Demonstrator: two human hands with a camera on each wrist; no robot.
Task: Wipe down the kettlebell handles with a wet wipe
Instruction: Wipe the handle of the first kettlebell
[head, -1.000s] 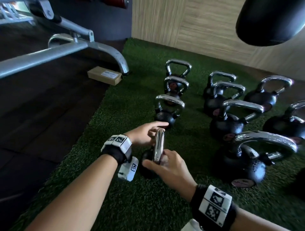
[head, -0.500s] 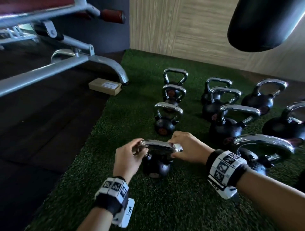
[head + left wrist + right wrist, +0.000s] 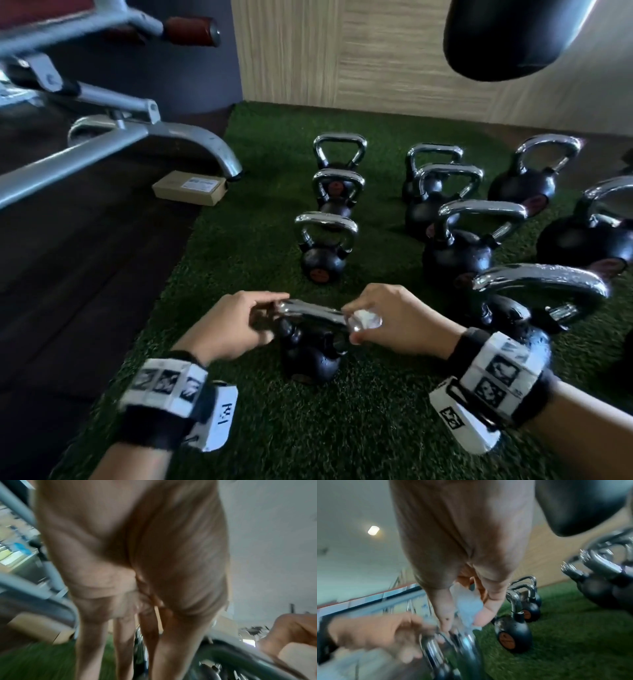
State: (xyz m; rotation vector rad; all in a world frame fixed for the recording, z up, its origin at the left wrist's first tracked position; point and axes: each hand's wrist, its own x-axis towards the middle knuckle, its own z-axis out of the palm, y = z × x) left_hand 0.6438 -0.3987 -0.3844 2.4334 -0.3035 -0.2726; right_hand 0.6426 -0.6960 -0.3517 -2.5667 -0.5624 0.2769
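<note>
A small black kettlebell (image 3: 308, 356) with a chrome handle (image 3: 310, 311) stands on the green turf near me. My left hand (image 3: 239, 325) grips the left end of that handle. My right hand (image 3: 394, 322) pinches a crumpled white wet wipe (image 3: 364, 320) against the handle's right end. In the right wrist view the wet wipe (image 3: 467, 605) sits between thumb and fingers, just above the chrome handle (image 3: 467, 646), with the left hand (image 3: 373, 634) beside it. The left wrist view is blurred; my left hand's fingers (image 3: 125, 642) reach down beside the dark kettlebell (image 3: 223, 660).
Several more black kettlebells stand in rows on the turf (image 3: 239, 240), the nearest a large one (image 3: 534, 308) close to my right wrist. A metal bench frame (image 3: 154, 137) and a cardboard box (image 3: 190, 187) lie on the dark floor to the left. A black punching bag (image 3: 513, 37) hangs at upper right.
A second ago the handle pointed away from me; it now lies crosswise between both hands. In the last half second the wipe has come into view at the handle's right end.
</note>
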